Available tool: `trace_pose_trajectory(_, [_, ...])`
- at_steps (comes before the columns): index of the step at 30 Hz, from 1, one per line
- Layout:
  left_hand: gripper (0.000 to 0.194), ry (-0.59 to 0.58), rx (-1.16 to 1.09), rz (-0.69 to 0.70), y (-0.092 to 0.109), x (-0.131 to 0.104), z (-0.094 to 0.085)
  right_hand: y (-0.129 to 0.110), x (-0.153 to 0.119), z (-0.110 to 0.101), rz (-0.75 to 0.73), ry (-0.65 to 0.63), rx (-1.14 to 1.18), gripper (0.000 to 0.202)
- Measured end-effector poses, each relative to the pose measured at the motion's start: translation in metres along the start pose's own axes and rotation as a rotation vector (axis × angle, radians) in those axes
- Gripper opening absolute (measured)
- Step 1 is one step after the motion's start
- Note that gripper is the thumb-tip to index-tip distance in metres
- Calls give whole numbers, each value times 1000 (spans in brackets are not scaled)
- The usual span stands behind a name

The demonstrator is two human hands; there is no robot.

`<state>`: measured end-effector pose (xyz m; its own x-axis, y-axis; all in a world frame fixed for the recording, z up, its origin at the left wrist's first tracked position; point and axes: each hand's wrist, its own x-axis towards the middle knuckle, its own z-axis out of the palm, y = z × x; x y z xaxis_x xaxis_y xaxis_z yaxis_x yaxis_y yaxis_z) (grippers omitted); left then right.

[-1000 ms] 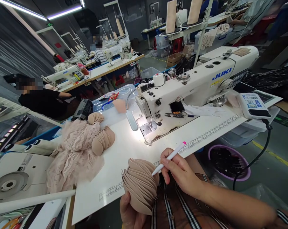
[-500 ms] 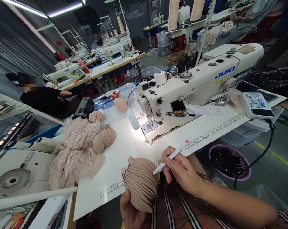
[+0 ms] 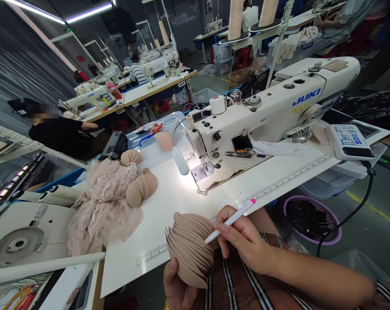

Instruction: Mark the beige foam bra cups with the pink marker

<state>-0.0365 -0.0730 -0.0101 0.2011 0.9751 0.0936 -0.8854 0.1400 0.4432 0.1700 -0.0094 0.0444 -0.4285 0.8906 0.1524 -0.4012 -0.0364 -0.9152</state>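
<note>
A fanned stack of beige bra cup pads (image 3: 190,247) is held from below by my left hand (image 3: 178,282), its thumb pressed on the lower left edge. Between thumb and fingers my right hand (image 3: 243,234) grips a white marker pen (image 3: 229,224) with a pink end. The pen's tip lies at the right side of the stack; whether it touches cannot be told. Farther left on the white table (image 3: 162,206) rests another fanned stack of beige pads (image 3: 141,187), beside a heap of pale pink lace fabric (image 3: 103,198).
A white JUKI sewing machine (image 3: 253,116) stands behind my hands, with small thread snips (image 3: 238,154) on its bed. A control box (image 3: 350,142) sits at the table's right end. On the floor is a purple basket (image 3: 285,215). A person in black (image 3: 62,133) sits at the left.
My right hand has moved slightly down and left, bringing the pen's tip lower along the stack. The left hand and the pads stay almost still.
</note>
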Motion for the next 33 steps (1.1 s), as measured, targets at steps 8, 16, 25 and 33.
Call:
trace_pose_trajectory(8, [46,5,-17,-42,3,-1,-7,2,-3,-4,-106,14,-36,37])
trace_pose_trajectory(16, [39,11,-27,-37,2,1,2,4,4,-4,-8,64,7,39])
trace_pose_trajectory(25, [34,18,-2,-29,5,4,5,12,6,-11,7,89,143,34])
trace_pose_trajectory(33, [32,51,2,-39,1,5,7,5,2,-6,36,20,112,38])
